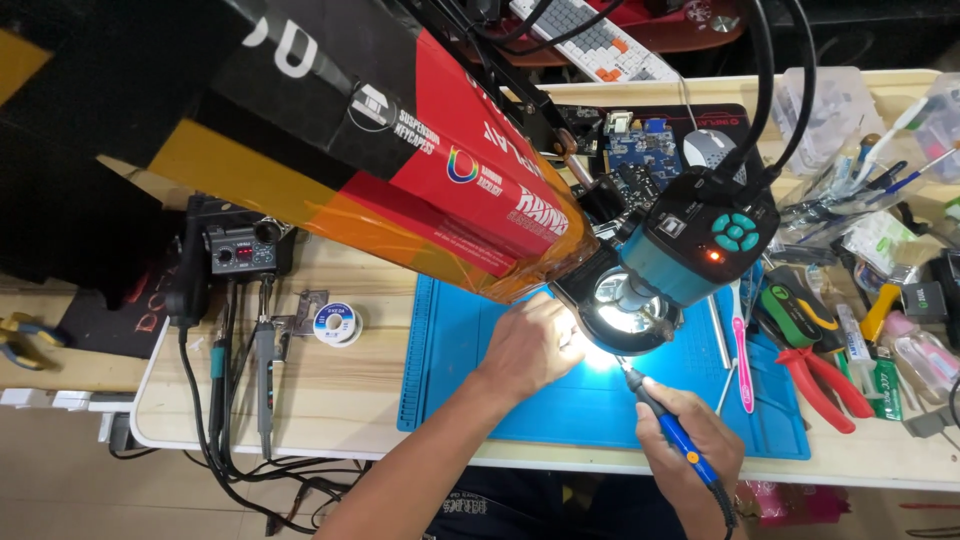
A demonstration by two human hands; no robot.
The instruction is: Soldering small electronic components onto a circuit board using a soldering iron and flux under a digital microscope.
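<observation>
Soldering iron [668, 418]: slim, blue handle, black grip, metal tip under the microscope [690, 250].
Right hand [690, 440]: wrapped around iron.
Left hand [530, 345]: loosely curled on blue mat [480, 390], left of microscope; contents hidden.

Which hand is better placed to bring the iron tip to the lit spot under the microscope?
Right. The right hand holds the blue soldering iron, tip toward the lit spot; the left hand rests beside that spot on the blue mat.

Right hand [690, 440] grips blue soldering iron [672, 425]; left hand [530, 345] perhaps pinches something under microscope [690, 245]

red-black-yellow box [400, 150] upper left, small station display [244, 254]
</observation>
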